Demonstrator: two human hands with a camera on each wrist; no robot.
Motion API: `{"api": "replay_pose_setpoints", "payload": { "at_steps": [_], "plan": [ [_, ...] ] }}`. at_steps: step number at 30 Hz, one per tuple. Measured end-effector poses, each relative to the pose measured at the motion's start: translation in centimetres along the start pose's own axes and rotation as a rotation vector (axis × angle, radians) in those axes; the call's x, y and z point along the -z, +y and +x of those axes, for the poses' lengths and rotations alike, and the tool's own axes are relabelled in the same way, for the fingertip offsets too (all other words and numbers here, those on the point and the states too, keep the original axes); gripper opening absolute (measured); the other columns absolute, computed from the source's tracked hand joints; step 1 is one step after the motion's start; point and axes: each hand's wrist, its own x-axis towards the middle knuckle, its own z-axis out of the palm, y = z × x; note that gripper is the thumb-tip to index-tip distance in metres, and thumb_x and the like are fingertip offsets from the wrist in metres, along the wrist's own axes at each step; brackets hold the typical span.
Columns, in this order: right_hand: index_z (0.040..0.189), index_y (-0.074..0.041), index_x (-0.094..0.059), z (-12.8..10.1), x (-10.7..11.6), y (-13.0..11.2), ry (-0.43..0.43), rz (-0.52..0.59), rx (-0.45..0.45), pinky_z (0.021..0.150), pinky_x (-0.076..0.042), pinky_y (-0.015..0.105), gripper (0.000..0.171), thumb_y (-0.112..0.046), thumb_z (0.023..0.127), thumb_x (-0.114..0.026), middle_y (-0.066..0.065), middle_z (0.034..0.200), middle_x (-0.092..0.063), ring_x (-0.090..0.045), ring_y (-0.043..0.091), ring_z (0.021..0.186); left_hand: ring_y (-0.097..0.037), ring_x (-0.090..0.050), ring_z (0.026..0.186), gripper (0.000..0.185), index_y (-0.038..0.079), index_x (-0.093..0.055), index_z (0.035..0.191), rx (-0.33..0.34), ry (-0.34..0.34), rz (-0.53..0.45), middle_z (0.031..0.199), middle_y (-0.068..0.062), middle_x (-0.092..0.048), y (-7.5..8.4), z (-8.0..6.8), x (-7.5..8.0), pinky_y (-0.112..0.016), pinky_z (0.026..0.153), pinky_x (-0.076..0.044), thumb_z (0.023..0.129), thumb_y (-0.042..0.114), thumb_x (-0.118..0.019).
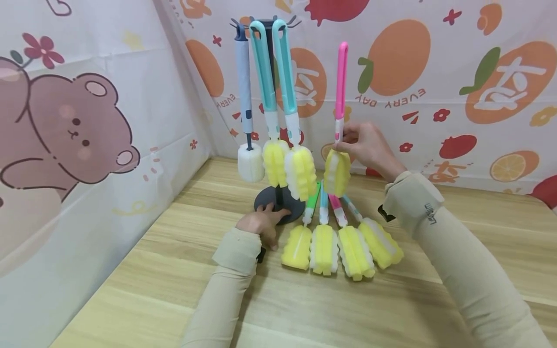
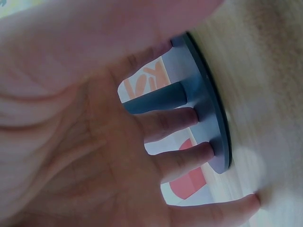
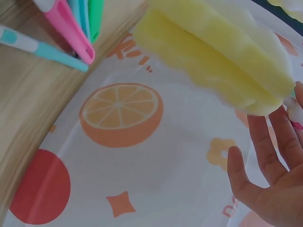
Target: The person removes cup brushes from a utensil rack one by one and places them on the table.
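My right hand [image 1: 367, 145] pinches a pink-handled sponge bottle brush [image 1: 341, 82] by its white neck. It is held upright above the table, handle up, its yellow and white sponge head [image 3: 213, 52] hanging below the fingers. My left hand [image 1: 258, 224] rests with spread fingers on the round dark base [image 2: 201, 97] of a stand; one fingertip touches the table. From the stand's top hooks hang a blue-grey brush [image 1: 244, 87] with a white sponge and two teal-handled brushes [image 1: 263, 67] with yellow and white sponges. The pink brush is apart from the hooks, to their right.
Several sponge brushes lie fanned out on the wooden table [image 1: 174, 270], sponge heads toward me, among them a green-handled one [image 1: 311, 205] and a pink-handled one [image 1: 337, 208]. A fruit-print cloth [image 1: 391, 140] hangs behind; a bear-print cloth [image 1: 82, 135] hangs at the left.
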Motion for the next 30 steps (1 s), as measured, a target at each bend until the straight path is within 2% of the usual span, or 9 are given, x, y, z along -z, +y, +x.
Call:
{"api": "replay_pose_setpoints", "payload": {
  "at_steps": [3,7,10,16,26,30],
  "plan": [
    [0.110,0.003,-0.071,-0.2,0.2,0.3,-0.007,-0.010,-0.011,0.076,-0.052,0.033,0.020,-0.009,0.094,-0.073,0.018,0.102,-0.072,-0.066,0.029,0.096,-0.040,-0.008,0.152,0.099,0.035,-0.033,0.160,0.000,-0.006,0.003,0.168,-0.014,-0.010,0.0,0.0,-0.1,-0.060,0.103,-0.040,0.080,0.011,-0.087],
    [0.108,0.003,-0.073,-0.4,0.5,0.5,-0.003,-0.024,0.001,0.079,-0.050,0.035,0.020,-0.010,0.093,-0.074,0.017,0.099,-0.073,-0.067,0.028,0.094,-0.039,-0.008,0.152,0.099,0.036,-0.033,0.160,0.004,-0.005,-0.001,0.168,-0.014,-0.010,0.0,0.0,0.0,-0.059,0.101,-0.042,0.080,0.012,-0.087],
    [0.106,0.004,-0.073,-0.4,0.8,0.7,0.009,-0.040,0.018,0.082,-0.049,0.035,0.019,-0.010,0.092,-0.075,0.017,0.097,-0.074,-0.067,0.028,0.091,-0.040,-0.008,0.152,0.099,0.035,-0.033,0.160,0.002,0.002,-0.001,0.168,-0.015,-0.010,0.0,0.1,0.0,-0.060,0.103,-0.040,0.080,0.012,-0.087],
    [0.104,0.005,-0.074,-0.5,1.1,1.1,0.013,-0.059,0.036,0.077,-0.049,0.028,0.019,-0.008,0.091,-0.076,0.017,0.093,-0.074,-0.068,0.026,0.085,-0.042,-0.007,0.152,0.099,0.033,-0.033,0.160,-0.008,0.000,-0.002,0.168,-0.016,-0.010,0.0,0.1,-0.1,-0.062,0.106,-0.036,0.080,0.011,-0.087],
    [0.110,0.006,-0.073,-0.7,1.5,1.2,-0.022,-0.066,-0.013,0.080,-0.051,0.034,0.024,-0.011,0.093,-0.076,0.019,0.097,-0.073,-0.066,0.027,0.088,-0.041,-0.009,0.152,0.099,0.033,-0.033,0.160,-0.012,0.002,0.005,0.168,-0.015,-0.011,0.0,0.1,0.0,-0.062,0.105,-0.038,0.080,0.012,-0.087],
    [0.109,0.006,-0.074,-0.8,1.6,1.2,-0.024,-0.073,-0.014,0.076,-0.051,0.029,0.024,-0.011,0.093,-0.075,0.019,0.096,-0.073,-0.066,0.027,0.087,-0.041,-0.009,0.152,0.099,0.034,-0.033,0.160,-0.010,0.006,0.012,0.168,-0.015,-0.011,0.0,0.0,-0.1,-0.063,0.105,-0.037,0.080,0.013,-0.088]
  ]
}}
